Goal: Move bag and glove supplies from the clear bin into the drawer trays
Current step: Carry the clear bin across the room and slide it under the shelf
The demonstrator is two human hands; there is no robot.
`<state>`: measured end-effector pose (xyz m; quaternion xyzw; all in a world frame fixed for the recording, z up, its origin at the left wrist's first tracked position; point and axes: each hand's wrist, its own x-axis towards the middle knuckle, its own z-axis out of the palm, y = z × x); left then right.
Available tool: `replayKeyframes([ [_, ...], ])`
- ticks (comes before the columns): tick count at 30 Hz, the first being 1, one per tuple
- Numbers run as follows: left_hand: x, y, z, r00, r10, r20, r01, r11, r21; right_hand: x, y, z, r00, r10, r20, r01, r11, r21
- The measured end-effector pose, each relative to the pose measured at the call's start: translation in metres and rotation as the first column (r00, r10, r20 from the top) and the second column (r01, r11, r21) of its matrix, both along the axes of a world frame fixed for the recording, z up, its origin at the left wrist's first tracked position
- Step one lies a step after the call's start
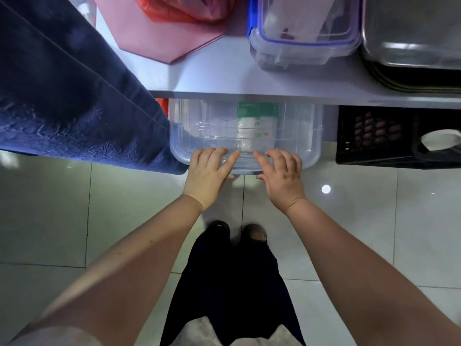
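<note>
A clear plastic bin point(301, 136) with a clear lid sits on the floor, half under a white table. Through the lid shows a white and green packet point(257, 126) lying inside. My left hand point(208, 174) rests on the bin's near edge left of the middle, fingers spread over the lid and thumb down at the rim. My right hand point(282, 174) lies on the same edge just to the right, fingers spread on the lid, thumb under the rim. Neither hand lifts anything. No drawer trays are in view.
A dark blue cloth point(69, 101) hangs off the white table point(224, 78) at left, touching the bin. On the table stand a blue-rimmed clear container point(304, 48), a metal tray point(411, 38) and a red bag point(184, 8). A black crate point(379, 138) is at right on the tiled floor.
</note>
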<state>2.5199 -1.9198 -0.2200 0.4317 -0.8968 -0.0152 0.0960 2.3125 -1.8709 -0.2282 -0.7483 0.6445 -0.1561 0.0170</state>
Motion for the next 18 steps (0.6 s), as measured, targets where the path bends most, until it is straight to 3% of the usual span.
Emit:
replayKeyframes([
  [7,-0.010,-0.007,0.016,0.996,0.084,-0.043,-0.078,0.989,0.125,0.005,-0.012,0.007,0.985,-0.115,0.131,0.102,0.990,0.102],
  [12,-0.031,-0.002,0.058,0.972,0.183,0.148,-0.220,0.929,0.299,0.014,-0.014,0.050,0.966,-0.214,0.145,0.149,0.921,0.360],
  [16,-0.058,0.006,0.131,0.981,0.086,0.173,-0.130,0.956,0.263,-0.005,-0.007,0.132,0.942,-0.264,0.208,0.185,0.923,0.337],
  [18,-0.075,0.007,0.180,0.994,0.015,0.110,-0.036,0.981,0.189,-0.023,0.001,0.184,0.933,-0.269,0.240,0.211,0.947,0.242],
])
